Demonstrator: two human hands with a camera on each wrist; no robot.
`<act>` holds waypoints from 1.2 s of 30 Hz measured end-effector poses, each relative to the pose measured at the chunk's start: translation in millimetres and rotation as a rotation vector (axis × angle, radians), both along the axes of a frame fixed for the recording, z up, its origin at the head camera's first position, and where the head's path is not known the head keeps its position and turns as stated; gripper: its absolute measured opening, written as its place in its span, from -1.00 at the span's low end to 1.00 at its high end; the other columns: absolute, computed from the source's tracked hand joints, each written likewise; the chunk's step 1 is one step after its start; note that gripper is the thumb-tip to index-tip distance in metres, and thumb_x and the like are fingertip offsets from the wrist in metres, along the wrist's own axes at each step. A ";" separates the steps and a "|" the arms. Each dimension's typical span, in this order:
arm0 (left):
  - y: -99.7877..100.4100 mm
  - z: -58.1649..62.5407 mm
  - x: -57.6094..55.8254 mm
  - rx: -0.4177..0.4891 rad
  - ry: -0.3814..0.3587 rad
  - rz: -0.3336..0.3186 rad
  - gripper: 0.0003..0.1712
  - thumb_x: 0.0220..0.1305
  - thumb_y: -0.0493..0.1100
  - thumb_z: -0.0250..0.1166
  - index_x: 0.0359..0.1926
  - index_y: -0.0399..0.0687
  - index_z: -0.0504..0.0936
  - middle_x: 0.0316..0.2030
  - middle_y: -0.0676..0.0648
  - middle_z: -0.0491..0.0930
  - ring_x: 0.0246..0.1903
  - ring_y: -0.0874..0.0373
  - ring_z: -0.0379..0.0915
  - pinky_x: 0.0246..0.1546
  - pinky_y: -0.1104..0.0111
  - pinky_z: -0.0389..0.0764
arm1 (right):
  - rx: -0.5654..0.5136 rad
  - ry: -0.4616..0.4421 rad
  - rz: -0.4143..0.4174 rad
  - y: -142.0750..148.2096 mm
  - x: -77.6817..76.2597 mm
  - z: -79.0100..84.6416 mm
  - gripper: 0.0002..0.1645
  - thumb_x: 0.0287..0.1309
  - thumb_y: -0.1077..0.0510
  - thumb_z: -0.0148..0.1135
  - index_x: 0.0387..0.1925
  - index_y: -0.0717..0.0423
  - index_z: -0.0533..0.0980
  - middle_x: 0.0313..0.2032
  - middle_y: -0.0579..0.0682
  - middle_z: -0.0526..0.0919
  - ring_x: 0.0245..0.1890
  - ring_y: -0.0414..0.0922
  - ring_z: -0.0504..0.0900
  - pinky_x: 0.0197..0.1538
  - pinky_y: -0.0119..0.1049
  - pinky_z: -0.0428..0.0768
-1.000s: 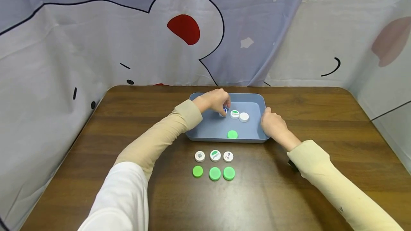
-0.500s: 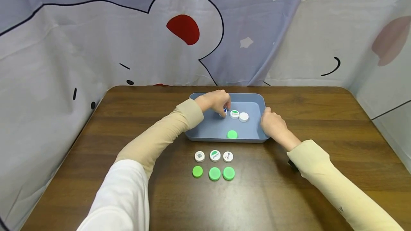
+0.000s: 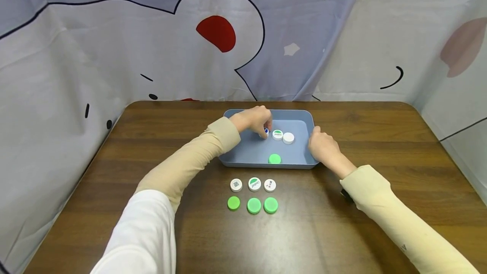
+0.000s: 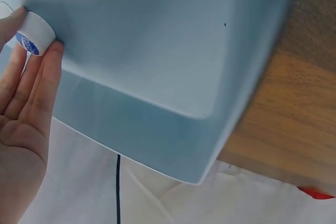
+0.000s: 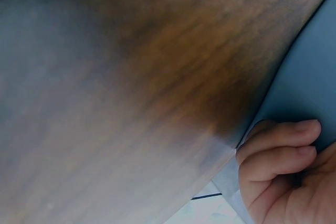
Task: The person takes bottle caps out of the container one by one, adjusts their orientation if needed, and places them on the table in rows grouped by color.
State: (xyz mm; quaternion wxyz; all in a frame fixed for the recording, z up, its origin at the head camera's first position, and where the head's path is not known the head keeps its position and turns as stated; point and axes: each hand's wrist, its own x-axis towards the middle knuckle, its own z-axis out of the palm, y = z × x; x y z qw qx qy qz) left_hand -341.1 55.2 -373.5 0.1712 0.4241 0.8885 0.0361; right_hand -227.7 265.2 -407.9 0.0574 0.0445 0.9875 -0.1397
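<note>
My left hand [image 3: 254, 119] reaches into the left half of a shallow blue-grey tray [image 3: 243, 154]. Its thumb and fingertips pinch a white bottle cap [image 4: 40, 31] with a blue printed label, which the left wrist view shows close to the tray floor. At the tray's right wall, my right hand [image 3: 324, 145] holds the rim with curled fingers [image 5: 278, 161]. To the right of the pinched cap lie a white cap with a green print [image 3: 277, 135] and a plain white cap [image 3: 288, 138], side by side. A green cap [image 3: 274, 158] lies by the tray's near wall.
In front of the tray, a row of white printed caps [image 3: 254, 184] lies on the wooden table [image 3: 304, 231]. Nearer still is a matching row of green caps [image 3: 254, 205]. A patterned curtain [image 3: 152, 54] hangs behind the table's far edge.
</note>
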 end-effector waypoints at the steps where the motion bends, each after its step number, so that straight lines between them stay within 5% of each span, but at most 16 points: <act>1: -0.5 -0.2 0.0 0.006 -0.002 0.004 -0.74 0.04 -0.11 0.44 -0.22 -0.08 0.72 -0.24 -0.03 0.64 -0.29 0.20 0.47 -0.21 0.41 0.56 | 0.000 0.001 -0.001 -0.4 -0.1 0.3 -0.65 0.37 0.16 -0.40 -0.17 0.40 0.24 -0.20 0.53 0.56 -0.23 0.36 0.61 -0.29 0.16 0.55; 16: -8.2 2.2 5.3 0.028 -0.009 0.021 -0.75 0.03 -0.11 0.46 -0.23 -0.08 0.74 -0.26 -0.04 0.65 -0.29 0.20 0.48 -0.23 0.41 0.57 | 0.000 0.002 0.005 -5.6 -2.7 -1.9 -0.65 0.38 0.16 -0.37 -0.17 0.40 0.25 -0.20 0.52 0.57 -0.23 0.36 0.62 -0.30 0.15 0.56; 36: -7.5 25.1 16.0 0.076 0.024 -0.042 -0.71 0.05 -0.14 0.43 -0.16 -0.11 0.74 -0.18 -0.05 0.69 -0.17 0.18 0.54 -0.09 0.40 0.59 | 0.003 -0.018 0.001 -2.6 -7.0 -2.0 -0.66 0.36 0.16 -0.40 -0.18 0.38 0.24 -0.18 0.53 0.56 -0.19 0.37 0.61 -0.25 0.16 0.56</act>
